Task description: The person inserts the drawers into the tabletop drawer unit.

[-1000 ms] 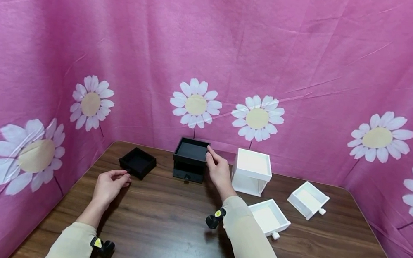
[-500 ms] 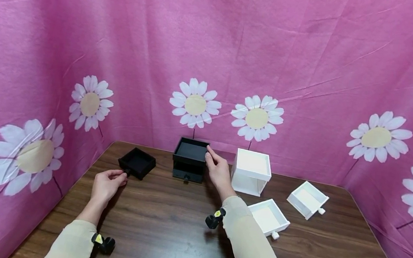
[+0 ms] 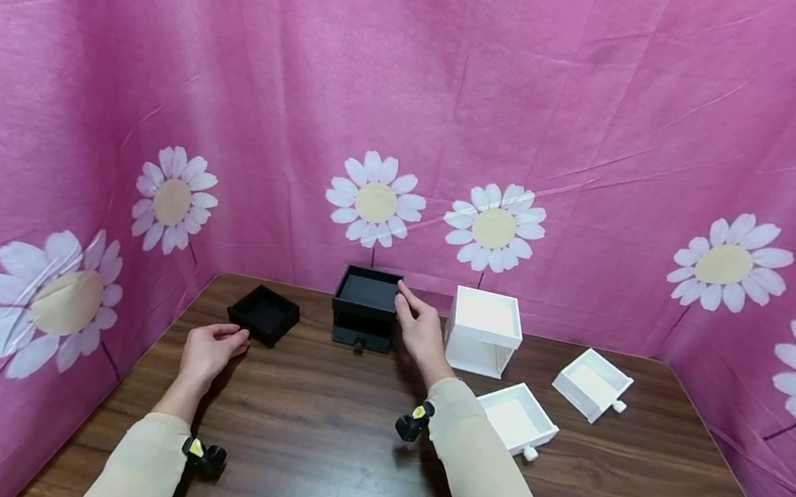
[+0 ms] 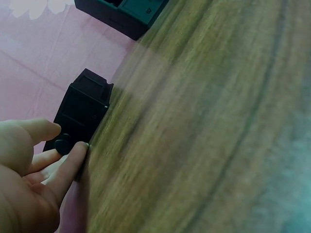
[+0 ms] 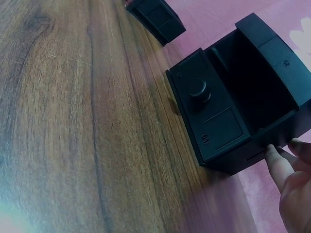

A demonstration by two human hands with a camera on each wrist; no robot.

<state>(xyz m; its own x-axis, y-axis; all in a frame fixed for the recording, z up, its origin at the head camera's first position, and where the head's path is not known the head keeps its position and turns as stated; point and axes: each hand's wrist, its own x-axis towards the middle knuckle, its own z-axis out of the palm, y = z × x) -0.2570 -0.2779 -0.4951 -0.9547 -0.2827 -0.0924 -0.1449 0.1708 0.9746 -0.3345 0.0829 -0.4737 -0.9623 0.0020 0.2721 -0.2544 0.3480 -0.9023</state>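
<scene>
At the table's left back lies a small black drawer [image 3: 263, 316], its open top up. My left hand [image 3: 209, 354] has its fingertips around the drawer's round knob [image 4: 63, 144], thumb just above it in the left wrist view. A black two-tier drawer cabinet [image 3: 366, 303] stands at the back middle. Its lower slot holds a knobbed drawer front [image 5: 211, 109]; the upper slot gapes. My right hand [image 3: 424, 333] rests fingertips against the cabinet's right side, fingers fairly straight, with the index near the top rim. The black drawer also shows at the top of the right wrist view.
Right of the black cabinet stands a white cabinet [image 3: 485, 333] with an open front. Two white drawers with knobs lie loose, one drawer [image 3: 593, 385] farther right, one drawer [image 3: 520, 420] partly behind my right sleeve. A pink flowered curtain [image 3: 581, 138] borders the wooden table [image 3: 322, 433].
My left wrist and forearm have shifted slightly forward and right while the fingertips stay at the drawer's knob. The right hand and both cabinets keep their places.
</scene>
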